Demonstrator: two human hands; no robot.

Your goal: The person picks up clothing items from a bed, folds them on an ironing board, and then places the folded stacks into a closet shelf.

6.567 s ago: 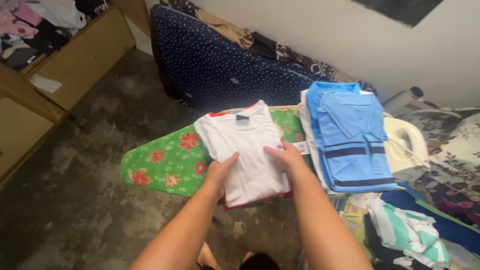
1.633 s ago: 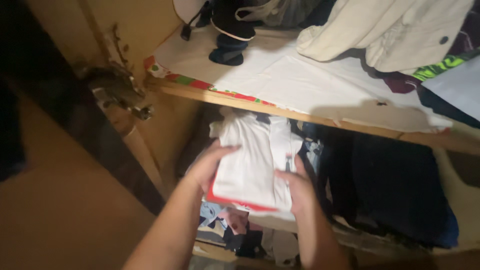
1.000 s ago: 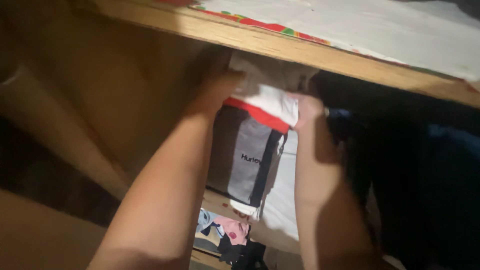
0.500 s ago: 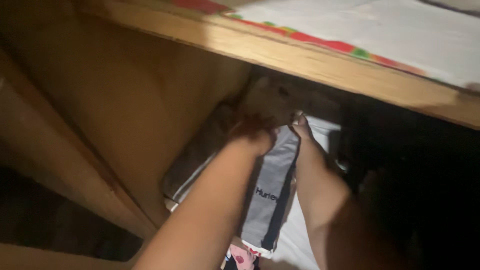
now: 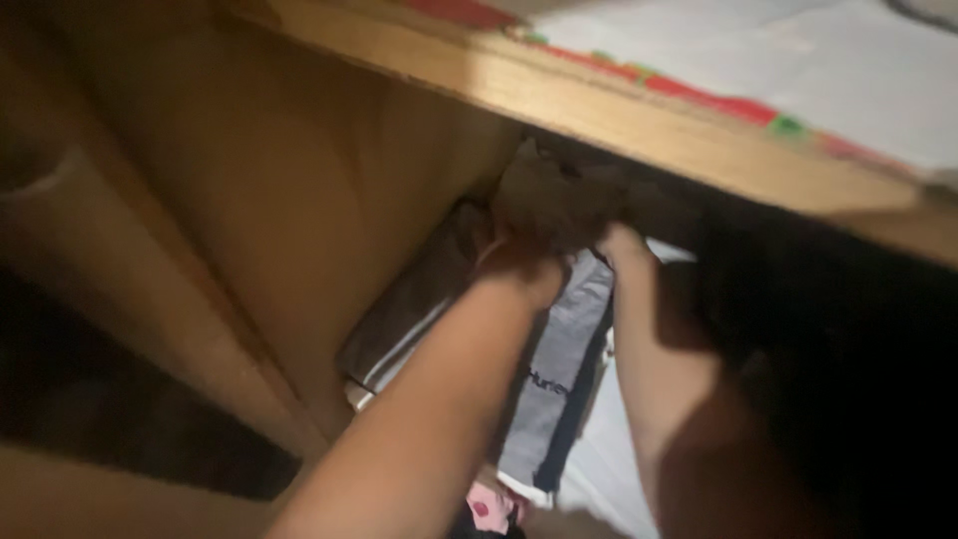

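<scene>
Both hands are deep in the wardrobe, under the wooden shelf [image 5: 639,110]. The left hand [image 5: 519,265] is pressed against the folded bundle [image 5: 554,195], a pale, crumpled shape tucked far back in the compartment, right beneath the shelf's front edge. The right hand [image 5: 627,250] sits just beside it, at the bundle's right end. It's dim and blurred back there, so whether the fingers of either hand are curled round the cloth or simply flat against it, I cannot tell.

The bundle rests on top of a stack: directly under the hands lies a grey garment [image 5: 559,369] with a dark stripe, running toward the compartment's front edge, and a white piece [image 5: 599,459] beside it on the right. At the very bottom, a scrap of pink cloth [image 5: 486,506] peeks out between the forearms.

On the left, the wardrobe's side wall [image 5: 299,200] rises in warm brown wood. Up top, a white sheet [image 5: 788,60] with a red and green border covers the shelf. The right part of the compartment is dark, nothing to make out.
</scene>
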